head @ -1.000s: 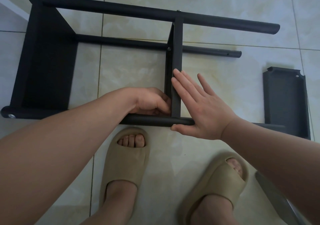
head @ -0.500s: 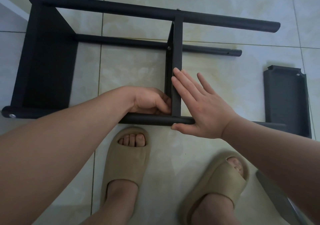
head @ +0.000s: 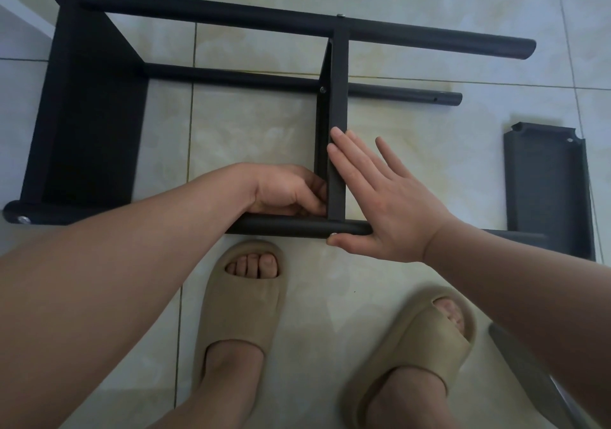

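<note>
Centrally in the frame, the black rack (head: 96, 104) lies on its side on the tiled floor (head: 251, 131), its middle shelf panel (head: 338, 98) meeting the near tube (head: 291, 227). The right hand (head: 386, 204) presses flat on that panel, fingers straight, thumb under the tube. The left hand (head: 291, 194) curls at the joint; whether it pinches anything is hidden. Uneven pressure could likely shift the panel off its hole. No writing or brand is readable.

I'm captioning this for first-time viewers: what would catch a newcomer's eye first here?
The black rack frame lying across the tiled floor dominates. At its near tube, the left hand curls into the corner beside the middle panel, while the right hand presses flat on the panel's other side. A loose dark panel lies at the right.
</note>
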{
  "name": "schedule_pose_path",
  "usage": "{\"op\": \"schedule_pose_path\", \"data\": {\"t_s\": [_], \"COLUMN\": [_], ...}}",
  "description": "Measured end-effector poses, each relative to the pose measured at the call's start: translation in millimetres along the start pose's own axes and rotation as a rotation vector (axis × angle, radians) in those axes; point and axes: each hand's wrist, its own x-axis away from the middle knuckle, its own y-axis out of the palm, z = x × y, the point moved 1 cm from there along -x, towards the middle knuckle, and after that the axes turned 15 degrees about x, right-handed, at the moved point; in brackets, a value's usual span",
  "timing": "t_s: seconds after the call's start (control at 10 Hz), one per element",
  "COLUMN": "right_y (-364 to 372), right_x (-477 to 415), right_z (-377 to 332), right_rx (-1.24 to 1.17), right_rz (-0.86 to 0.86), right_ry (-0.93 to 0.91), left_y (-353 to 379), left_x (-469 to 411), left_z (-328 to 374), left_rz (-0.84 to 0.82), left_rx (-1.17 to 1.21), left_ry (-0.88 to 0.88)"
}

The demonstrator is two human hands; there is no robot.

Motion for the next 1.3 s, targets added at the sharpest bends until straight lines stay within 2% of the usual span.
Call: {"op": "schedule_pose_path", "data": {"t_s": [0.3, 0.6, 0.9, 1.1, 1.3], "right_y": [0, 2, 0, 0, 0], "right_x": [0, -1, 0, -1, -1], "right_z": [1, 0, 1, 0, 0], "right_rx": [0.002, 0.007, 0.008, 0.014, 0.001], "right_rz": [0.006, 0.005, 0.005, 0.0, 0.01], "right_ry": [0.0, -0.002, -0.002, 0.002, 0.002], "left_y": [-2, 2, 1, 2, 0], "left_x": [-3, 0, -1, 0, -2], "left_z": [1, 8, 5, -1, -2], "left_rz": [0.102, 0.139, 0.133, 0.05, 0.105], "left_rx": [-0.06, -0.01, -0.028, 0.016, -0.015], "left_ry": [-0.059, -0.064, -0.057, -0.031, -0.031]}}
